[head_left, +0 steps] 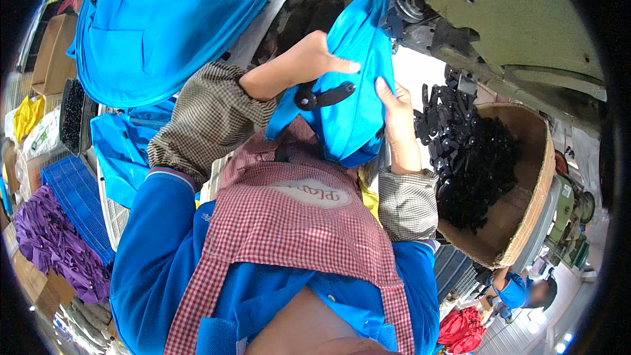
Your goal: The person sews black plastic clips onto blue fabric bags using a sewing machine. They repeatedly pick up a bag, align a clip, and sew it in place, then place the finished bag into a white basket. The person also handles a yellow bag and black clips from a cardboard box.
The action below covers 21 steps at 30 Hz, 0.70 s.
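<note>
A bright blue piece of sewn cloth (358,108), shaped somewhat like a cap, hangs between my hands in front of the apron. My left hand (305,66) grips its left side, thumb lying on the cloth and the other fingers hidden behind. On the right edge my right hand (398,118) holds it with the thumb in front. A black plastic strap (335,96) with a round end lies across the cloth, just below my left thumb. The cloth's upper tip reaches a metal machine head (411,5); whether it is clamped there I cannot tell.
The machine's green body (519,33) fills the upper right. Below it stands a cardboard box (534,187) heaped with black plastic pieces (470,164). A large blue cloth stack (171,33) is at upper left; purple cloth (59,243) lies lower left. Another person (516,291) is far right.
</note>
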### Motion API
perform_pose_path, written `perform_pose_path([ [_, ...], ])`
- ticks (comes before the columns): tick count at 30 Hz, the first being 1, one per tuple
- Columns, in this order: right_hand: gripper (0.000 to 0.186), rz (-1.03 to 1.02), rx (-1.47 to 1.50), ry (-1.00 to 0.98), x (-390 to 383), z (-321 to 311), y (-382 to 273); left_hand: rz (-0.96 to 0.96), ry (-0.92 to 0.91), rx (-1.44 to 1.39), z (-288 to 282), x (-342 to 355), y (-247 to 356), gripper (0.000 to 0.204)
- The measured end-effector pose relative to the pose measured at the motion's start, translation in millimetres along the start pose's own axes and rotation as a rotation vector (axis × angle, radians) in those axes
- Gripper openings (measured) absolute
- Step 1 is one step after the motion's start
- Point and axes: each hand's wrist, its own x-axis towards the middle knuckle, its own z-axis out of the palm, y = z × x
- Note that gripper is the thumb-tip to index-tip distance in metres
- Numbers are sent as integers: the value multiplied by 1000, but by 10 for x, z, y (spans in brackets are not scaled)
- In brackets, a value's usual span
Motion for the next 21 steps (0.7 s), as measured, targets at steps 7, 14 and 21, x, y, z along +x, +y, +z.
perform_pose_path([
  [7, 27, 36, 73, 11, 439, -64, -175, 3, -44, -185, -62, 501, 11, 27],
  [14, 27, 61, 66, 15, 549, -112, -158, -27, -6, -281, -53, 531, 12, 27],
  [21, 23, -425, -585, 464, 206, 8, -33, -250, 235, -546, 92, 387, 23, 17],
])
